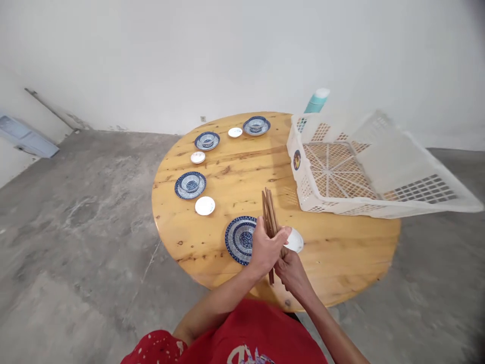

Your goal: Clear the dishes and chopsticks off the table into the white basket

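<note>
A bundle of brown wooden chopsticks (pixel 269 210) is gripped in both hands over the near edge of the table. My left hand (pixel 265 246) wraps round the middle of the bundle, its thumb along the sticks. Lower down, my right hand (pixel 291 270) is closed on the same bundle, close to its bottom end. Under my left hand sits a blue-patterned plate with a bowl (pixel 242 239), partly covered by that hand. Just right of the hands lies a small white dish (pixel 295 240), partly hidden by my fingers.
A large white plastic crate (pixel 314 194) stands on the right of the round wooden table (pixel 235 187). Along the left and far edge are blue plates with bowls (pixel 190 185) and small white dishes (pixel 205 206). A teal cylinder (pixel 317 102) rises behind the crate.
</note>
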Motion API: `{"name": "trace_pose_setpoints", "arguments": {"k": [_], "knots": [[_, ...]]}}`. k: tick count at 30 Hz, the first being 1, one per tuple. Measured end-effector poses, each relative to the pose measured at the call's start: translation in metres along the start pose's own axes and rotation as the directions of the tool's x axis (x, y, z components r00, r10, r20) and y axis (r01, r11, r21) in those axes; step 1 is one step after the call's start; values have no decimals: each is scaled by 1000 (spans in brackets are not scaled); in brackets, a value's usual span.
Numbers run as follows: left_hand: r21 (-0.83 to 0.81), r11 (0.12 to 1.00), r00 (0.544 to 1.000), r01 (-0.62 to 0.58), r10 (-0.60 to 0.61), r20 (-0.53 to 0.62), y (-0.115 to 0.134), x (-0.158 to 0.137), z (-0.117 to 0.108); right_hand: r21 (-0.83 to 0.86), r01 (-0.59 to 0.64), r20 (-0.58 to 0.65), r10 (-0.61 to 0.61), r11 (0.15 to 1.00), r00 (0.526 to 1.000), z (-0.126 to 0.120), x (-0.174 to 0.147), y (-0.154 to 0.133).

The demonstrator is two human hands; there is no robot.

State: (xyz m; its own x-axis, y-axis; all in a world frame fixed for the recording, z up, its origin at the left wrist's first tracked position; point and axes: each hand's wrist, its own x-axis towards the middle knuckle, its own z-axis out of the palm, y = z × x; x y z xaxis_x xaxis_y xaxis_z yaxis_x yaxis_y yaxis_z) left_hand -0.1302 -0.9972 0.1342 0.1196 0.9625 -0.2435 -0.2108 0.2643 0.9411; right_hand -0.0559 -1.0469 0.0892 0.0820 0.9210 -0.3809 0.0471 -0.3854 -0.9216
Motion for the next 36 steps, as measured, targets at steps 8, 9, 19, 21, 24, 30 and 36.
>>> {"name": "trace_pose_setpoints", "arguments": {"k": [8,9,19,21,24,30,36], "knots": [[54,998,1000,-9,8,21,-20,4,65,-265,97,114,-69,959,991,-87,8,12],[55,998,1000,-11,10,18,-22,3,70,-281,100,151,-60,954,987,-96,9,11],[52,998,997,-23,19,76,-24,5,91,74,17,363,-43,997,931,-119,0,-3],[-44,999,994,-11,15,105,-19,9,91,145,-84,352,28,986,935,-117,-4,-5],[-254,967,994,-2,30,108,-9,18,90,198,-204,370,120,959,921,-112,-9,-8],[-217,947,971,-238,238,-25,22,39,49,110,-267,427,197,958,883,-97,-15,-1],[156,909,908,-387,346,236,57,47,4,31,-236,437,199,971,877,-90,-14,2]]}}
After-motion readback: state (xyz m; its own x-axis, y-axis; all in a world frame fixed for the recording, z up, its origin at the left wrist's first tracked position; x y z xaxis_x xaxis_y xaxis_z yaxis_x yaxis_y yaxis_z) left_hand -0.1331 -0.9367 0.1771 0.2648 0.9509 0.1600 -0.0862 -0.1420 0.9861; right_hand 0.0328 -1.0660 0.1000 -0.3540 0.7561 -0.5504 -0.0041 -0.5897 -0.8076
